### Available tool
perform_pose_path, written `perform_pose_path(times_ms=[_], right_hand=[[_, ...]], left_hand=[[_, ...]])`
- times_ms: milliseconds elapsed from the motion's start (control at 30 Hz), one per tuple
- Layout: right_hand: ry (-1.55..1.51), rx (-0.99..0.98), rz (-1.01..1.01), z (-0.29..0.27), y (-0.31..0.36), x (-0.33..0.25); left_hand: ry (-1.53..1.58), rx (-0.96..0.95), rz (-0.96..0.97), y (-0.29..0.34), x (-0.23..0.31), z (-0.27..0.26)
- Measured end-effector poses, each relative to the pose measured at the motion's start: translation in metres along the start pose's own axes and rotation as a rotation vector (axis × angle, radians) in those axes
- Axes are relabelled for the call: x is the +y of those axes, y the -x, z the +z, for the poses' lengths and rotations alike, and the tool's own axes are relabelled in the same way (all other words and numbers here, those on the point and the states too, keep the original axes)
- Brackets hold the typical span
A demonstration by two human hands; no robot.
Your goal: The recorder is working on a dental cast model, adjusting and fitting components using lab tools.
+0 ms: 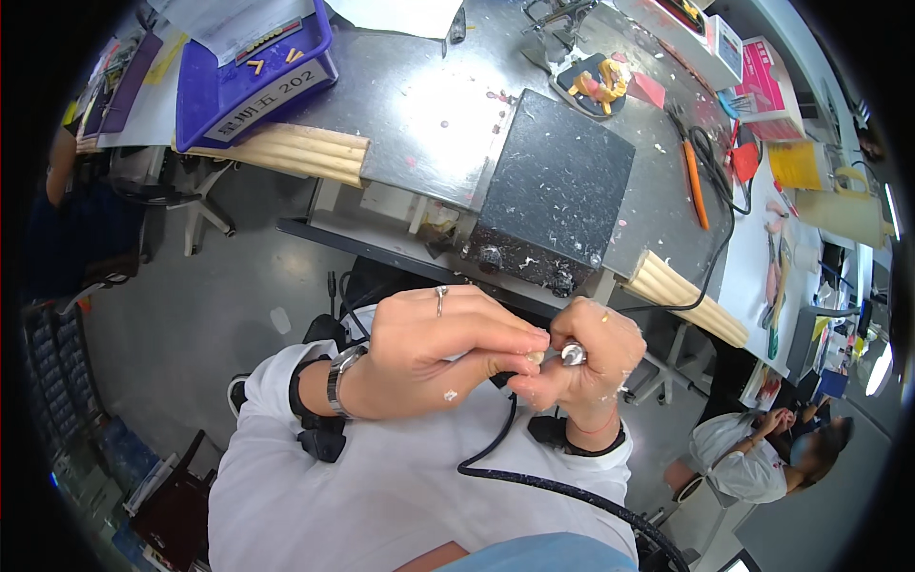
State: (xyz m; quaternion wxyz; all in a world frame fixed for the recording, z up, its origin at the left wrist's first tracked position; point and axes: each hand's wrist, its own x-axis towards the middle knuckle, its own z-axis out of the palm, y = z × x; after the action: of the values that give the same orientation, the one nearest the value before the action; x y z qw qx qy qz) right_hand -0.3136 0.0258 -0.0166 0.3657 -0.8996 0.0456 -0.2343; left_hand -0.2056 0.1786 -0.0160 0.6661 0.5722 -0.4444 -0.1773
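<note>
Close to my body, below the bench edge, both hands work together. My left hand [434, 353], with a ring and a metal watch [344, 379], pinches a small pale tooth-like piece [536, 358] between thumb and fingertips. My right hand [599, 357] is wrapped round a silver-tipped rotary handpiece [573, 354], its tip close beside the pale piece. Whether the two touch cannot be made out. A black cable [515, 474] hangs below my hands and curves off to the lower right. White crumbs stick to both hands.
On the metal bench [410, 114] sits a black box [558, 176] with knobs, strewn with shavings. Behind it are a yellow dental model [599, 86] and an orange-handled tool [694, 181]. A blue bin [324, 71] stands left. Another person [748, 458] sits at far right.
</note>
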Motion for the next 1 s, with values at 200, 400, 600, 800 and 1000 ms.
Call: perform_pose_path(times_ms=[200,400,600,800,1000], right_hand=[[-0.024,0.106,-0.032,0.0118,0.0038,0.0011],[-0.058,0.128,-0.024,0.0138,0.0062,0.0015],[-0.066,0.079,-0.053,0.0115,0.0048,0.0009],[-0.061,0.108,-0.088,0.0118,0.006,0.0031],[-0.094,0.123,-0.052,0.0115,0.0056,0.0032]], left_hand=[[-0.084,0.03,0.092,-0.0009,0.003,0.0072],[-0.09,0.015,0.134,-0.0009,0.0007,0.0079],[-0.079,0.016,0.14,-0.0001,-0.0004,0.0089],[-0.069,0.008,0.135,-0.0002,0.0004,0.0082],[-0.145,0.02,0.186,-0.0013,0.0003,0.0081]])
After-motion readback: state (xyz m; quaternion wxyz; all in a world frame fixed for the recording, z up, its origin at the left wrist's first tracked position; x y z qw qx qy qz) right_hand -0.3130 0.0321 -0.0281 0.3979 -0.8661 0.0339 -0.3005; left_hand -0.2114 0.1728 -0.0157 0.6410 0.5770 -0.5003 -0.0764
